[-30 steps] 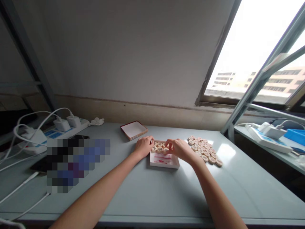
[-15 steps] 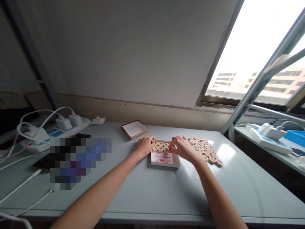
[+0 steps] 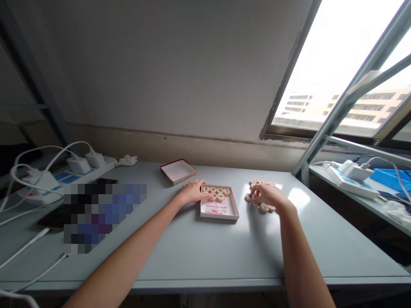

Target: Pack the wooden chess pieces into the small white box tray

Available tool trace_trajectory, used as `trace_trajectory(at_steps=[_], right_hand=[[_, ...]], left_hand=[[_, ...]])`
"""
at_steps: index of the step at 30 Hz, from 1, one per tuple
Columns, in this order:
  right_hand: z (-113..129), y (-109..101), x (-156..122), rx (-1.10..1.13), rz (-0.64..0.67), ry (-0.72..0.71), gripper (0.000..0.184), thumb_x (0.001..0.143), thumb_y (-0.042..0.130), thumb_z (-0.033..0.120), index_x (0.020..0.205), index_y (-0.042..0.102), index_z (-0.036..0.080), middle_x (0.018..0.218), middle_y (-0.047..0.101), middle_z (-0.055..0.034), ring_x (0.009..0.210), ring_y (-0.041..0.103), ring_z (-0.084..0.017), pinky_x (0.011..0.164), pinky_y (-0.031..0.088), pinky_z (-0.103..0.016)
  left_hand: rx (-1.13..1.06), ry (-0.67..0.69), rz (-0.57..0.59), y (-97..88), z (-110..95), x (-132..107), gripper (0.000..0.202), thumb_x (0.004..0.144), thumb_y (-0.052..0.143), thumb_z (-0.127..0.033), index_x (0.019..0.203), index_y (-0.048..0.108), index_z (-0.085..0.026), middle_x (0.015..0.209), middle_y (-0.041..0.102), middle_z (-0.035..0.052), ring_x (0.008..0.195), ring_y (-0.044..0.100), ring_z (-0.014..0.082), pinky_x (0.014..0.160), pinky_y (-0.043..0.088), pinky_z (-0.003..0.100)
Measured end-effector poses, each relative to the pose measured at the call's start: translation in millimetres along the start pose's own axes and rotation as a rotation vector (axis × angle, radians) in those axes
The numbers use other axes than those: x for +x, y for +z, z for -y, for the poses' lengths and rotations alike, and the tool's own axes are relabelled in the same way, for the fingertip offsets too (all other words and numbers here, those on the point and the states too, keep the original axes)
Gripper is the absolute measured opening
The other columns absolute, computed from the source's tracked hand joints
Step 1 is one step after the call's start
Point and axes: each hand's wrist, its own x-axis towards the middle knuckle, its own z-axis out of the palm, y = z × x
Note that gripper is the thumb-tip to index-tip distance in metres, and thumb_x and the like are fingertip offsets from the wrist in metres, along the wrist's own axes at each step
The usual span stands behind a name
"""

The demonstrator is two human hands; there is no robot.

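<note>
A shallow white box [image 3: 235,209] lies on the desk, with two rows of round wooden Chinese chess pieces [image 3: 220,190] along its far side and a pink-and-white sheet [image 3: 216,207] on its floor. My left hand [image 3: 192,191] grips the box at its left edge, thumb over the nearer row. To the right, my right hand [image 3: 269,196] is among the loose chess pieces [image 3: 263,207], fingers pinched at a piece [image 3: 248,197] at the left edge of the group. That hand hides much of the group.
The brown-edged box lid [image 3: 178,171] lies inside-up behind the box. On the left are a power strip [image 3: 61,177] with white plugs and cables, a dark phone [image 3: 51,220] and a blurred-out item. The wall stands behind the desk; a metal frame [image 3: 308,158] rises at the right.
My right hand has left the box and moved right to the loose pieces. My left hand stays at the box's left side. The view has shifted slightly.
</note>
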Motion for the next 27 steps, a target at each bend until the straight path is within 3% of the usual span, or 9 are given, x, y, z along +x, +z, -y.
trace_trajectory(at_steps=[3,8,11,14,20,23,27], right_hand=[[8,-1,1,0.021,0.046,-0.017,0.027,0.064,0.061,0.028,0.091,0.062,0.024,0.084,0.064,-0.0014,0.080,0.057,-0.019,0.057,0.033,-0.024],[14,-6,-2,0.115,0.009,-0.056,0.018,0.067,0.059,0.037,0.079,0.063,0.024,0.080,0.063,-0.0008,0.071,0.056,-0.017,0.054,0.033,-0.024],[23,-11,-4,0.282,-0.019,-0.188,0.024,0.070,0.056,0.043,0.083,0.061,0.023,0.080,0.061,-0.0018,0.068,0.054,-0.015,0.054,0.036,-0.023],[36,-9,-3,0.343,0.057,-0.335,0.023,0.070,0.057,0.040,0.087,0.061,0.024,0.079,0.060,-0.0008,0.068,0.053,-0.014,0.056,0.037,-0.022],[53,6,3,0.173,-0.008,-0.378,0.018,0.069,0.062,0.031,0.085,0.059,0.022,0.082,0.060,-0.0001,0.074,0.053,-0.015,0.065,0.036,-0.025],[58,5,0,0.107,-0.059,-0.343,0.017,0.071,0.061,0.030,0.086,0.057,0.022,0.082,0.061,-0.0003,0.075,0.053,-0.016,0.068,0.034,-0.027],[65,0,-5,0.028,-0.080,-0.319,0.008,0.072,0.060,0.030,0.073,0.061,0.022,0.078,0.061,-0.0002,0.070,0.053,-0.016,0.070,0.032,-0.030]], left_hand=[[-0.013,-0.015,-0.021,1.5,1,1,0.049,0.064,0.054,-0.054,0.101,0.053,-0.022,0.097,0.061,0.0042,0.086,0.057,0.0209,0.062,0.038,0.024],[-0.015,-0.016,-0.045,4.2,2,1,0.050,0.063,0.055,-0.055,0.102,0.054,-0.022,0.095,0.061,0.0042,0.084,0.057,0.0208,0.062,0.038,0.024],[-0.019,-0.019,-0.047,4.9,3,1,0.049,0.064,0.054,-0.056,0.100,0.054,-0.023,0.094,0.062,0.0038,0.082,0.057,0.0209,0.060,0.038,0.024],[-0.023,-0.018,-0.068,5.4,2,1,0.047,0.065,0.053,-0.056,0.098,0.055,-0.022,0.093,0.062,0.0041,0.082,0.057,0.0211,0.060,0.038,0.024],[-0.027,-0.022,-0.084,5.7,1,0,0.043,0.066,0.056,-0.052,0.096,0.056,-0.022,0.093,0.062,0.0041,0.083,0.058,0.0202,0.063,0.039,0.024],[-0.018,-0.027,-0.087,5.7,0,1,0.043,0.066,0.056,-0.052,0.097,0.056,-0.022,0.095,0.062,0.0043,0.084,0.057,0.0202,0.064,0.039,0.024],[-0.014,-0.028,-0.089,5.7,0,1,0.044,0.066,0.056,-0.054,0.096,0.056,-0.022,0.095,0.062,0.0044,0.086,0.057,0.0207,0.065,0.040,0.024]])
